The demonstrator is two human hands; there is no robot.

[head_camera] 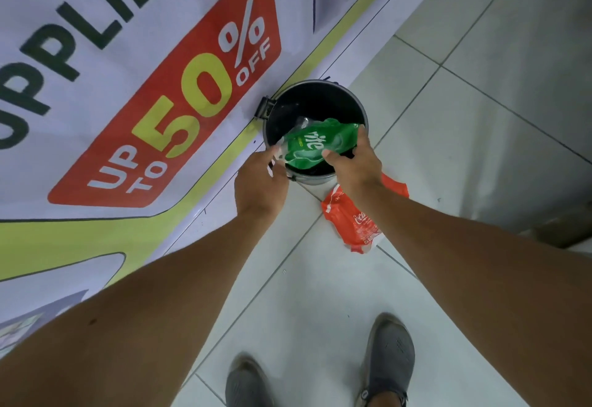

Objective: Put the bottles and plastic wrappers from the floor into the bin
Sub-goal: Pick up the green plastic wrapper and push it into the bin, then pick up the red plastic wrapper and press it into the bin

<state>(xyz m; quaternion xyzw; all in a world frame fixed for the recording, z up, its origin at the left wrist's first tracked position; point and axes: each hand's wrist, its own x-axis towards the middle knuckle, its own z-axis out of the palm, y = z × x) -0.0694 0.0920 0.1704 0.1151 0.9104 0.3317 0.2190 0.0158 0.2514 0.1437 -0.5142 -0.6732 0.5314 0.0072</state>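
A round dark bin (pixel 323 95) stands on the tiled floor against a printed banner. Over its open mouth hangs a green plastic wrapper (pixel 315 145) with white lettering. My right hand (pixel 352 166) grips the wrapper's right side with thumb and fingers. My left hand (pixel 261 179) pinches its clear left end at the bin's near rim. Something clear and shiny lies inside the bin, too indistinct to name. A red plastic wrapper (pixel 355 220) lies flat on the floor just beside the bin, partly hidden under my right forearm.
A large banner (pixel 128 86) with a red "50% OFF" panel fills the left side. White floor tiles (pixel 448 137) spread right and toward me. My two grey shoes (pixel 389 352) stand at the bottom. A brown object (pixel 563 230) sits at the right edge.
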